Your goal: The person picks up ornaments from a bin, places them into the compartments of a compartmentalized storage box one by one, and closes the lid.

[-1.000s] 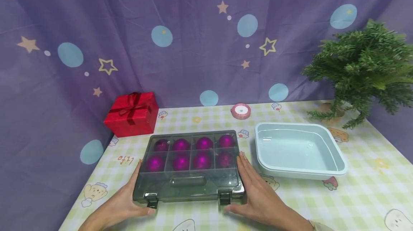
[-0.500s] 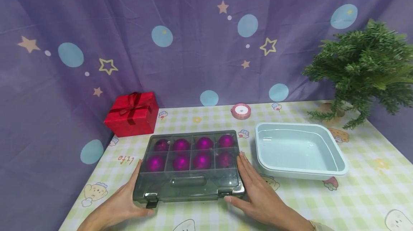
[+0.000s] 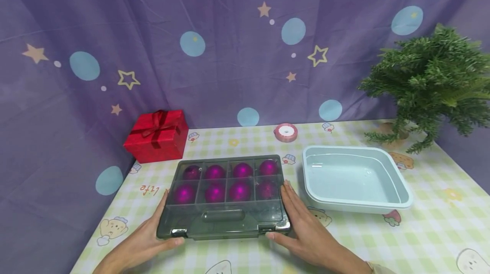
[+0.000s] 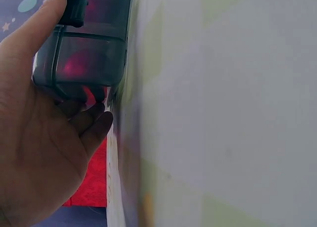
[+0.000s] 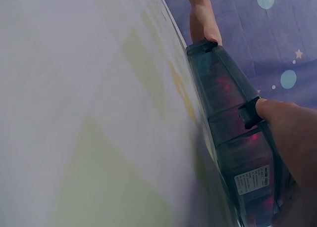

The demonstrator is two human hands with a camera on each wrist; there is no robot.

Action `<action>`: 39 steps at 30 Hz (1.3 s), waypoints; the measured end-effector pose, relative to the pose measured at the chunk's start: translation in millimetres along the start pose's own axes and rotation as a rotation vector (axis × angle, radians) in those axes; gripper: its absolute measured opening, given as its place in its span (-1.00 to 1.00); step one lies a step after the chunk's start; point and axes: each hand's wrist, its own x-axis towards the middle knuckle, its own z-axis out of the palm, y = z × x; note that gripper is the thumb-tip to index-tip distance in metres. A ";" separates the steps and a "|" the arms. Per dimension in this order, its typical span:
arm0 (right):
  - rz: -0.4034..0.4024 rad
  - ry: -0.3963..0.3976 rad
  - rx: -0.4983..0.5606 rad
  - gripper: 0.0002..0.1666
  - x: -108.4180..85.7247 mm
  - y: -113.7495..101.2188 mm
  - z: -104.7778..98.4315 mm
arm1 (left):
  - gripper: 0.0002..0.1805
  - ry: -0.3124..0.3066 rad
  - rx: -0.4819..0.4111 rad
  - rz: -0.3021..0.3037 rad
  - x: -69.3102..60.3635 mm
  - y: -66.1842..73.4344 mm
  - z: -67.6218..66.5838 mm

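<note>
A smoky clear plastic storage case lies on the table with its lid down. Several shiny purple balls sit in separate compartments inside. My left hand holds the left front corner, fingers along the side and thumb at the left latch. On the other side, my right hand grips the right front corner; its thumb rests against the right latch. Both latches lie up against the front edge in the head view. The far fingertips of both hands are partly hidden beside the case.
A light blue plastic basin stands right of the case. Behind are a red gift box at left and a pink ribbon roll. An artificial tree rises at back right. A purple curtain hangs behind the table.
The right latch, hanging down a second ago, was swung up first. Since then my left thumb has moved up and the left latch has gone up too. The case stays in place.
</note>
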 end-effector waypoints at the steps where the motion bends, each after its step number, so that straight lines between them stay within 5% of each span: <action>1: 0.000 0.001 0.003 0.29 0.1 0.0 0.1 | 0.40 0.001 0.001 0.006 -0.2 -0.2 0.1; 17: -0.010 0.015 0.013 0.26 0.8 -0.1 0.3 | 0.33 -0.033 -0.067 -0.023 4.8 3.7 -4.0; 39: -0.014 0.025 0.015 0.20 0.2 -2.8 0.3 | 0.26 -0.083 -0.045 -0.144 5.3 3.5 -5.9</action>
